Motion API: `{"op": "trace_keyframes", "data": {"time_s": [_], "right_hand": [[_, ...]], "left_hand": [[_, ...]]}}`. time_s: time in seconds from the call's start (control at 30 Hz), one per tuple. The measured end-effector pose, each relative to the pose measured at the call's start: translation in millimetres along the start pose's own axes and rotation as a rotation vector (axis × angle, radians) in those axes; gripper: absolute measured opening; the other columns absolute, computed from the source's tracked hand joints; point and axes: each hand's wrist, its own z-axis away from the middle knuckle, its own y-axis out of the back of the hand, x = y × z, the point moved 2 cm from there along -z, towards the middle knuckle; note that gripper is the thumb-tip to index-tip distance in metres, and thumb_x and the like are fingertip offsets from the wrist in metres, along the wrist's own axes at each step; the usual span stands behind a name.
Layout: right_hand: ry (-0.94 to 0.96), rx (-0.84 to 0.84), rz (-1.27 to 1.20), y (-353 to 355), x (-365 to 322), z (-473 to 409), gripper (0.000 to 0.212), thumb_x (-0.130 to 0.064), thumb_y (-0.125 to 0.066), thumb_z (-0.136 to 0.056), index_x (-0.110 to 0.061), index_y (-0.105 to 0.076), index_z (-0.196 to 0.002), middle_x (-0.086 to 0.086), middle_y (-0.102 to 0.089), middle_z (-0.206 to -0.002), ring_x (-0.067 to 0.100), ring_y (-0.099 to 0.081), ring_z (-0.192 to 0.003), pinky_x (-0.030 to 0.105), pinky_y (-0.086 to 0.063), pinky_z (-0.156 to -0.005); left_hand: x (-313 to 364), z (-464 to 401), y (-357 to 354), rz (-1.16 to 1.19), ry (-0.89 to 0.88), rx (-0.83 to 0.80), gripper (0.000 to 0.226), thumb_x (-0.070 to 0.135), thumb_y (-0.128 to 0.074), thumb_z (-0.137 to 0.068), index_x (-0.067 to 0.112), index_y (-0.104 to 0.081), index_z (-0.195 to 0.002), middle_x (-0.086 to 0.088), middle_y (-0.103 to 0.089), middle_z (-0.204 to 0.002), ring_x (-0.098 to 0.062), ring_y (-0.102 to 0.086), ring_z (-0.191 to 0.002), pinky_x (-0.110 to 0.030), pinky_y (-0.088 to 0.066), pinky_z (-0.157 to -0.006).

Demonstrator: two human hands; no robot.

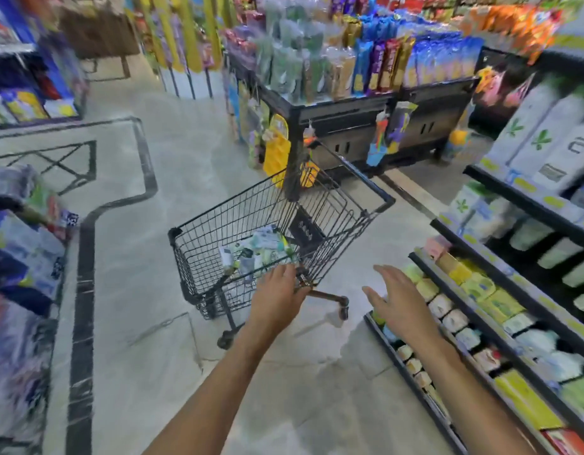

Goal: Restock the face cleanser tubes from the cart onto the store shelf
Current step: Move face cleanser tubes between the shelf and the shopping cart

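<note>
A shop aisle with a pale tiled floor (185,152) edged in dark inlay stretches ahead, blurred by the camera's motion. On the far left stand shelves of blue and mixed packets (21,257), too smeared to read. Further along, in the middle, a black wire cart (251,218) stands on the floor, its handle turned toward the right. At the bottom of its basket lies a small heap of face cleanser tubes (257,249), white and green, still in the cart and none yet carried over.

The left hand (279,295) reaches to the cart's near rim, its fingers going over the edge by the tubes; whether they already touch a tube or only the wire cannot be told, and the hand seems to hold nothing. Just to its right the right hand (395,300) hovers in the air with fingers spread and relaxed, empty, between the cart and the store shelf (500,280). That shelf, at the right edge, carries rows of boxed soaps low down and pale tubes and bottles higher up.

The step in hand looks like the reach into the cart for stock. The next move would call for dipping deeper into the basket, closing the fingers round one or several tubes, then turning right to find the matching gap on the shelf.
</note>
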Motion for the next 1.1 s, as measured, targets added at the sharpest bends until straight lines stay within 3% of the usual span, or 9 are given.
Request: {"op": "trace_keyframes", "data": {"time_s": [0.13, 0.37, 0.53, 0.7, 0.97, 1.1], "right_hand": [[0.068, -0.087, 0.009, -34, -44, -43, 0.061, -0.051, -0.049, -0.104, -0.019, -0.041, -0.155, 0.001, -0.040, -0.160, 0.020, -0.034, -0.147, 0.038, -0.033, -0.118], [0.122, -0.183, 0.006, -81, -84, -129, 0.060, -0.050, -0.050, -0.104, -0.021, -0.039, -0.156, 0.000, -0.037, -0.162, 0.019, -0.031, -0.149, 0.035, -0.031, -0.118], [0.142, -0.246, 0.001, -109, -98, -212, 0.059, -0.049, -0.052, -0.103, -0.018, -0.044, -0.152, 0.003, -0.046, -0.154, 0.023, -0.043, -0.140, 0.036, -0.040, -0.109], [0.128, -0.347, 0.021, -138, -105, -294, 0.055, -0.044, -0.052, -0.103, -0.013, -0.047, -0.148, 0.009, -0.052, -0.147, 0.028, -0.049, -0.133, 0.040, -0.044, -0.103], [-0.010, -0.576, 0.073, -241, -97, -395, 0.051, -0.046, -0.054, -0.101, -0.014, -0.054, -0.140, 0.013, -0.058, -0.140, 0.034, -0.058, -0.122, 0.040, -0.047, -0.092], [-0.141, -0.693, 0.081, -311, -86, -432, 0.049, -0.051, -0.051, -0.100, -0.012, -0.058, -0.129, 0.018, -0.067, -0.122, 0.037, -0.066, -0.105, 0.045, -0.055, -0.085]], "left_hand": [[-60, -3, 6, 0.006, 0.136, 0.004, 0.063, 0.055, -0.050, -0.101, 0.013, -0.044, -0.148, -0.010, -0.049, -0.150, -0.032, -0.046, -0.136, -0.044, -0.040, -0.112], [-126, -49, -2, -0.020, 0.251, -0.027, 0.058, 0.053, -0.050, -0.101, 0.012, -0.050, -0.142, -0.010, -0.057, -0.136, -0.030, -0.052, -0.126, -0.042, -0.045, -0.104], [-161, -114, -11, 0.004, 0.335, -0.073, 0.058, 0.053, -0.052, -0.100, 0.010, -0.050, -0.141, -0.014, -0.061, -0.129, -0.033, -0.059, -0.114, -0.045, -0.052, -0.092], [-194, -172, -22, 0.016, 0.415, -0.120, 0.056, 0.049, -0.053, -0.101, 0.010, -0.052, -0.140, -0.014, -0.059, -0.133, -0.033, -0.058, -0.117, -0.045, -0.051, -0.095], [-263, -250, -86, 0.064, 0.523, -0.303, 0.055, 0.051, -0.050, -0.102, 0.006, -0.051, -0.134, -0.020, -0.055, -0.137, -0.040, -0.059, -0.112, -0.050, -0.053, -0.090], [-305, -293, -132, 0.135, 0.577, -0.403, 0.053, 0.044, -0.053, -0.103, 0.004, -0.048, -0.137, -0.021, -0.049, -0.142, -0.039, -0.058, -0.117, -0.048, -0.052, -0.093]]}}
